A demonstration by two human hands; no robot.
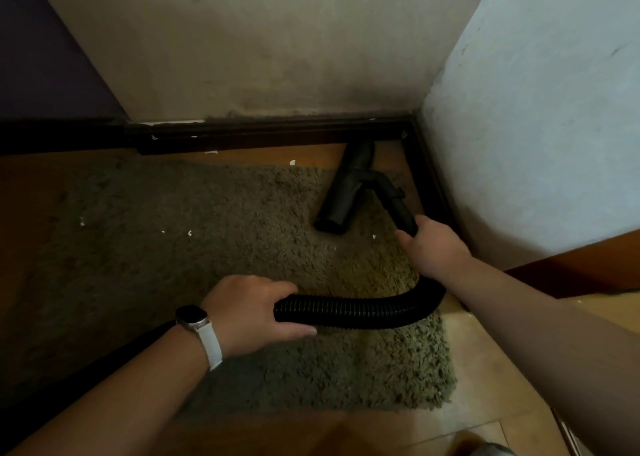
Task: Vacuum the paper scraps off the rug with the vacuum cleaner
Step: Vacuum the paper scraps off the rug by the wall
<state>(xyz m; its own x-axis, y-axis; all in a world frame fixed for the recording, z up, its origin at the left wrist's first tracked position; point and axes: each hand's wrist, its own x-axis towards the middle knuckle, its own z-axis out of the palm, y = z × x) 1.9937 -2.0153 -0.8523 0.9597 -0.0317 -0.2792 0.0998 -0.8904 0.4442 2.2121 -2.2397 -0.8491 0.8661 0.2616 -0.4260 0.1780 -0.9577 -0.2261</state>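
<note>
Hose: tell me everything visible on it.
Black ribbed hose, plastic by the look, curved just above the rug. The left hand grips it at one side. From there it bends up under the right hand, which grips the smooth tube leading to the T-shaped nozzle at the rug's far corner.

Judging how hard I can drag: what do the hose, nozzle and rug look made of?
The hose looks like flexible black plastic: ribbed corrugations, slight sheen, an easy bend. The nozzle seems rigid matte black plastic, smooth moulded tubes. The rug is shaggy olive-brown pile, matte; fibre type cannot be told.
</note>
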